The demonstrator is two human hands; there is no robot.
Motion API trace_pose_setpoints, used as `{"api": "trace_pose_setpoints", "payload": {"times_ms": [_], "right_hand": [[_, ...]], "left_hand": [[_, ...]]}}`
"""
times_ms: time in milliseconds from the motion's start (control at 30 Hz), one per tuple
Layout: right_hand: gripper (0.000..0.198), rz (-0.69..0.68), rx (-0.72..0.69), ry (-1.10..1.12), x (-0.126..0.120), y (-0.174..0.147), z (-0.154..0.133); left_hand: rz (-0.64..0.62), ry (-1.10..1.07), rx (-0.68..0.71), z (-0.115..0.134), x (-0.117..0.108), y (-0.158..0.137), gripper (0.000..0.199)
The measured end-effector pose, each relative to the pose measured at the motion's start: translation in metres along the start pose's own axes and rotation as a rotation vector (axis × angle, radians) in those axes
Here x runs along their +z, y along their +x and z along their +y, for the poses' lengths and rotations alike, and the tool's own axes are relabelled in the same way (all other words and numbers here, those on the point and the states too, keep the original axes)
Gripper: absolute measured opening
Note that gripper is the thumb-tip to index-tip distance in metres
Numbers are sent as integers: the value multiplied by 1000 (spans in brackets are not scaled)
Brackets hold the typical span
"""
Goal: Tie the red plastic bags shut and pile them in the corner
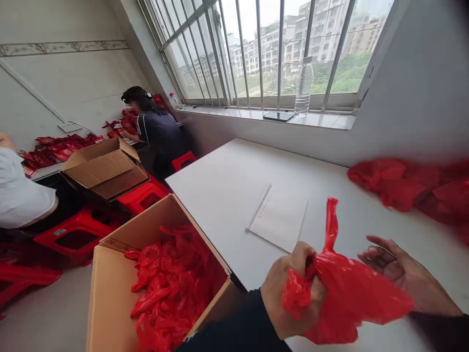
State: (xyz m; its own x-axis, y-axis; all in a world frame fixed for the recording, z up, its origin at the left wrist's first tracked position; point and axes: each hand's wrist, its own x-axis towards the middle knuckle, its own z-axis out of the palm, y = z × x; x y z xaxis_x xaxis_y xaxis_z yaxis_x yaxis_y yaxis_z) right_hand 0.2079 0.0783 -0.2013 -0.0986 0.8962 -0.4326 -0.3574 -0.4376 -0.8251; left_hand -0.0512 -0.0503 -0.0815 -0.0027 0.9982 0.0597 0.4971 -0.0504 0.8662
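Your left hand (291, 293) is clenched around a red plastic bag (348, 293), fingers wrapped tight on its bunched end, with one strip of the bag (331, 222) standing up above your fist. The bag bulges out to the right from your grip and hangs low over the near edge of the white table (234, 186). Your right hand (403, 274) lies just beside the bag, palm up and fingers spread, holding nothing; whether it touches the plastic I cannot tell.

Just beyond your hands a white sheet of paper (280, 215) lies flat on the table. Further right along the wall a heap of red bags (414, 188) rests on the tabletop, blurred. To your left, against the table's edge, an open cardboard box (110, 293) is filled with more red bags (172, 288).

Past it stand red plastic stools (76, 234), one of them carrying a second open cardboard box (104, 168). A seated person in a dark top (157, 129) works at a far table strewn with red items (58, 146), and a white sleeve (22, 195) shows at the left edge. On the windowsill stand a clear water bottle (304, 88) and a dark phone (277, 116).
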Motion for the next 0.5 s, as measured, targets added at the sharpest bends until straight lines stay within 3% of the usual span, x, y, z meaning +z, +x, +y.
{"api": "trace_pose_setpoints", "payload": {"times_ms": [133,233,333,433,467,500], "right_hand": [[25,14,-45,-85,-3,-1,4],[26,6,-60,-112,-7,1,7],[26,16,-58,-144,-16,6,10],[30,36,-70,-202,-27,11,15],[31,51,-84,-223,-32,13,16],[33,69,-97,-243,-36,16,18]], "left_hand": [[244,-336,-134,-7,-87,-14,25],[542,-449,-126,-40,-158,-23,36],[883,-266,-286,-96,-216,-33,39],[997,-104,-434,-166,-256,-48,37],[1025,180,-547,-190,-267,-53,38],[1042,288,-610,-212,-276,-58,38]]}}
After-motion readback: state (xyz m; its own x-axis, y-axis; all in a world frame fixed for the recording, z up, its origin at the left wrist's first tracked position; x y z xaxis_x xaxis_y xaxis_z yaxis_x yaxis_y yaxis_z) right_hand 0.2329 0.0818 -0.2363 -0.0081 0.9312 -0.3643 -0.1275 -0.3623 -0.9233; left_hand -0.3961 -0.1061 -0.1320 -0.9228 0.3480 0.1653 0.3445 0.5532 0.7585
